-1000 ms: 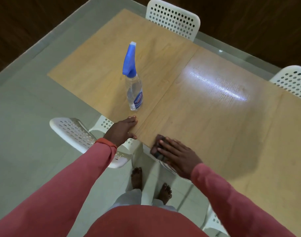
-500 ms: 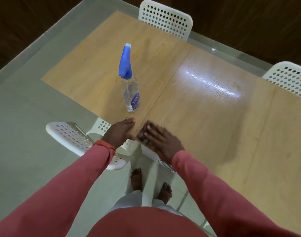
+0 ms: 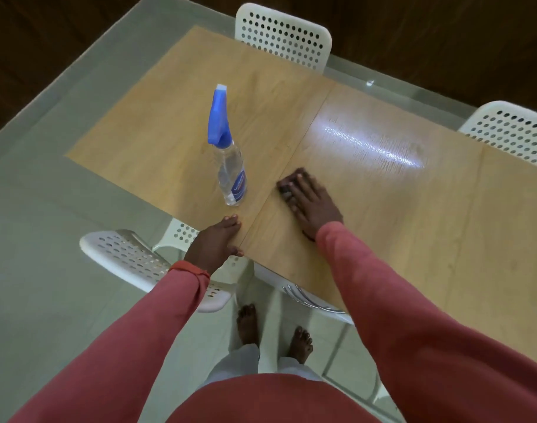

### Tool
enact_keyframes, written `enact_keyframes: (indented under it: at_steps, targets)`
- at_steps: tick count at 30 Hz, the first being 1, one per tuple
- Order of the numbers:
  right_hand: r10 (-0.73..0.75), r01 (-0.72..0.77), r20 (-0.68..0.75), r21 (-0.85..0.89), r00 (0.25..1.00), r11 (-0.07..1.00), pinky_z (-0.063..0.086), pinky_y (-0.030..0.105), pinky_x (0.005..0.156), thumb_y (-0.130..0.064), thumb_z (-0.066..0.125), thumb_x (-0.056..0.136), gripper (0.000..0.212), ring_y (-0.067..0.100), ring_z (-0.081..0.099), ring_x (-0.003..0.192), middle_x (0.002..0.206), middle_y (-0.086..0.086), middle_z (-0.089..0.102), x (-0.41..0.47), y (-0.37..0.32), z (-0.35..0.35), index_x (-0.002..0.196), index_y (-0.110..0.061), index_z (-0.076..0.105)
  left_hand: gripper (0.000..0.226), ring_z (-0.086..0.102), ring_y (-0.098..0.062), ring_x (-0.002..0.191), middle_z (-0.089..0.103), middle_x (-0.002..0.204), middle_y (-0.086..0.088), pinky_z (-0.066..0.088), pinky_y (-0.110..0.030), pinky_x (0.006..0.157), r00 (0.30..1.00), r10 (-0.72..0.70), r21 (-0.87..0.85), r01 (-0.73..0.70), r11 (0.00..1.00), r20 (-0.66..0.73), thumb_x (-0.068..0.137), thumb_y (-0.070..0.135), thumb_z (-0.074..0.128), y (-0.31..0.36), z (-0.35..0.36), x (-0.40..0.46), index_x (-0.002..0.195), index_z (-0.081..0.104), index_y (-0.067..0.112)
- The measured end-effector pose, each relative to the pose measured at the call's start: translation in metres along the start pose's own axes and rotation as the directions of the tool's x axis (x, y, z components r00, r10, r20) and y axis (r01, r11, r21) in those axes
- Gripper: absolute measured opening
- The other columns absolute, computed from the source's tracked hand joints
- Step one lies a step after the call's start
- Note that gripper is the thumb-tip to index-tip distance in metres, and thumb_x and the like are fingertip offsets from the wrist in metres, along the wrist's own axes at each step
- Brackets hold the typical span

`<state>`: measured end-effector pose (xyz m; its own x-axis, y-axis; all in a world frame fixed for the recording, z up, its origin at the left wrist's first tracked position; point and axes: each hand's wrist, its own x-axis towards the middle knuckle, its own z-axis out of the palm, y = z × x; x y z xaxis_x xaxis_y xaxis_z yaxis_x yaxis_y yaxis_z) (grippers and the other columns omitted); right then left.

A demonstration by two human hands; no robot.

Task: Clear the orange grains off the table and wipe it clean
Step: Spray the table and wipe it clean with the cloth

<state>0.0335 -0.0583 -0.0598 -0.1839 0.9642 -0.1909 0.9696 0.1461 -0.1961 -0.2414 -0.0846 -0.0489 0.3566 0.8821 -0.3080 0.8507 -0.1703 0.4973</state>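
Observation:
The wooden table (image 3: 398, 215) has a glossy top with a seam down its middle. My right hand (image 3: 314, 206) lies flat on it with straight fingers, pressing a small dark cloth (image 3: 287, 183) against the wood just right of the seam. Most of the cloth is hidden under my fingers. My left hand (image 3: 215, 244) rests on the table's near edge, fingers on top and thumb along the rim. A clear spray bottle (image 3: 229, 166) with a blue trigger head stands upright between my hands, slightly further in. No orange grains show on the table.
White perforated chairs stand around the table: one (image 3: 139, 261) at the near left below my left arm, one (image 3: 284, 36) at the far side, one (image 3: 517, 132) at the right. My bare feet (image 3: 273, 334) stand on the pale floor.
My right hand has slid the cloth from the near edge leftward, then away from me along the seam, level with the bottle. My left hand has stayed on the edge.

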Motion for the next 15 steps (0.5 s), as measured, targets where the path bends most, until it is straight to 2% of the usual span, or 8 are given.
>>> enact_keyframes:
  at_steps: [2,4,6,8,10,12,13,15]
  targets:
    - [-0.206,0.206,-0.002,-0.026,0.979,0.978,0.026,0.054,0.12,-0.046,0.023,0.099,0.062,0.033,0.017,0.153,0.164,0.006,0.023,-0.024,-0.033,0.021,0.157,-0.022,0.028,0.075,0.031,-0.01,0.142,0.036,0.153,0.006,0.028,-0.026,0.114,1.0,0.003,-0.003,-0.003,1.0,-0.007,0.072,0.025,0.083,0.001,-0.001,0.0,0.139,0.051,0.014]
    - [-0.358,0.358,-0.001,-0.031,0.934,0.933,0.025,0.052,0.121,-0.04,0.033,0.102,0.058,0.033,0.019,0.152,0.164,0.006,0.024,-0.071,-0.043,0.038,0.157,-0.022,0.026,0.074,0.032,-0.01,0.142,0.037,0.153,0.005,0.029,-0.027,0.114,1.0,0.012,0.007,-0.011,1.0,-0.013,0.072,0.027,0.082,0.001,-0.002,-0.001,0.139,0.052,0.015]
    - [-0.436,0.436,0.01,-0.041,0.9,0.899,0.019,0.047,0.124,-0.039,0.034,0.105,0.056,0.03,0.015,0.154,0.166,0.005,0.021,-0.113,-0.028,0.042,0.158,-0.023,0.027,0.074,0.032,-0.01,0.142,0.037,0.153,0.005,0.029,-0.027,0.114,1.0,0.014,-0.006,-0.014,1.0,-0.01,0.072,0.027,0.082,-0.001,-0.002,0.0,0.139,0.052,0.015]
    - [-0.454,0.454,0.013,-0.06,0.891,0.889,0.018,0.046,0.124,-0.039,0.029,0.106,0.054,0.03,0.017,0.153,0.165,0.006,0.022,-0.13,0.007,0.036,0.157,-0.02,0.032,0.074,0.031,-0.009,0.142,0.037,0.153,0.006,0.028,-0.026,0.114,1.0,0.02,-0.021,-0.02,1.0,-0.015,0.073,0.027,0.082,-0.001,-0.002,0.0,0.139,0.052,0.015]
    - [-0.333,0.332,-0.011,-0.027,0.943,0.943,0.023,0.049,0.121,-0.038,0.03,0.105,0.055,0.031,0.021,0.152,0.164,0.01,0.025,-0.117,0.043,0.028,0.155,-0.016,0.034,0.074,0.031,-0.009,0.142,0.037,0.153,0.006,0.027,-0.026,0.115,1.0,0.015,-0.025,-0.016,1.0,-0.019,0.073,0.028,0.083,-0.001,-0.002,-0.001,0.139,0.052,0.015]
    - [-0.112,0.112,-0.053,-0.009,0.992,0.994,0.027,0.052,0.118,-0.039,0.033,0.104,0.057,0.03,0.018,0.153,0.165,0.011,0.022,-0.084,0.064,0.015,0.156,-0.018,0.028,0.074,0.031,-0.01,0.142,0.037,0.152,0.005,0.027,-0.028,0.116,1.0,0.009,-0.035,-0.01,0.999,-0.023,0.072,0.027,0.083,-0.002,-0.002,-0.001,0.139,0.052,0.016]
    - [-0.011,0.011,-0.08,-0.002,0.997,1.0,0.025,0.052,0.119,-0.042,0.03,0.102,0.059,0.029,0.016,0.154,0.166,0.009,0.019,-0.064,0.065,0.008,0.156,-0.019,0.024,0.074,0.031,-0.011,0.142,0.038,0.152,0.004,0.027,-0.029,0.117,1.0,0.009,-0.042,-0.01,0.999,-0.019,0.072,0.026,0.083,0.0,-0.003,-0.001,0.139,0.052,0.016]
    - [0.135,-0.135,-0.069,0.001,0.988,0.991,0.012,0.047,0.125,-0.048,0.023,0.101,0.062,0.025,0.005,0.155,0.168,0.003,0.009,-0.025,0.049,-0.003,0.158,-0.024,0.019,0.073,0.03,-0.013,0.143,0.039,0.152,0.002,0.026,-0.03,0.117,1.0,0.0,-0.075,-0.002,0.997,-0.019,0.073,0.025,0.083,0.002,-0.002,0.001,0.139,0.052,0.016]
